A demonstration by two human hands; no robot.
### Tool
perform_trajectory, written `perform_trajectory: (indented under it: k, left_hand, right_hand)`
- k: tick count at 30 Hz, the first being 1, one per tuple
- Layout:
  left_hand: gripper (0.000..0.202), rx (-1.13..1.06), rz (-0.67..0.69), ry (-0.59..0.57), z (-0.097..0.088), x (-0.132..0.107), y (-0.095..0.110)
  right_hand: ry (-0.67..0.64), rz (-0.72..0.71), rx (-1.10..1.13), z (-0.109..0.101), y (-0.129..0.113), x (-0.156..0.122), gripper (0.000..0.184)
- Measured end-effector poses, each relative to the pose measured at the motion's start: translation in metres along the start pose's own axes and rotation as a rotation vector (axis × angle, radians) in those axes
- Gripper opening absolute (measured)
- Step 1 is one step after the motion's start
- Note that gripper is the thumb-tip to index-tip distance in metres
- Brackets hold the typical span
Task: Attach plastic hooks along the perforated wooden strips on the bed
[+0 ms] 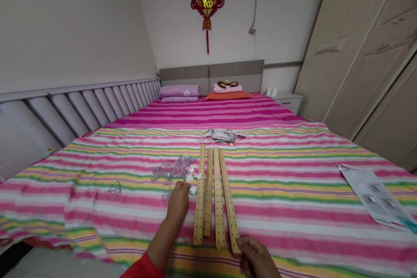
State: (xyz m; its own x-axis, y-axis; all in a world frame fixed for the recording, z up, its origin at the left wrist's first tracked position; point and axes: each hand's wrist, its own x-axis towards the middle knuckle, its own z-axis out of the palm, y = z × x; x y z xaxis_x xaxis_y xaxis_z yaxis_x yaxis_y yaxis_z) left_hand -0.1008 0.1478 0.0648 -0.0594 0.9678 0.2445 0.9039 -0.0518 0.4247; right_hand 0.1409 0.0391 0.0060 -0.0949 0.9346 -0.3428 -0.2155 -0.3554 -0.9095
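Observation:
Several long yellow-tan strips with rows of holes lie side by side on the striped bedspread, pointing away from me. My right hand [257,255] grips the near end of the rightmost perforated strip [229,200], thumb on its edge. Left of the strips, my left hand [178,202] is closed in a pinch beside small white pieces [193,190]. What its fingertips hold, if anything, is too small to make out. Just beyond that hand sits a heap of clear plastic bags [174,168]. The leftmost strip [199,200] is nearest to its fingers.
A clear packet of dark parts [221,135] lies past the strips' far ends. Farther right rests a flat plastic package [374,197]. A thin tangled wire-like piece [114,189] is on the left. A slatted rail [81,108] borders the bed; folded bedding [180,91] sits by the headboard.

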Motion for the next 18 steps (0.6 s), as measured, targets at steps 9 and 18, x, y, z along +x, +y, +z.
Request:
perform_trajectory:
  k: [9, 18]
  left_hand:
    - [0.016, -0.140, -0.039, 0.145, -0.022, -0.015, 0.004]
    - [0.016, -0.429, -0.029, 0.159, -0.016, -0.085, 0.067]
  right_hand:
    - [0.142, -0.126, -0.045, -0.012, -0.016, -0.016, 0.050]
    - [0.078, -0.196, -0.036, 0.008, -0.043, -0.023, 0.045]
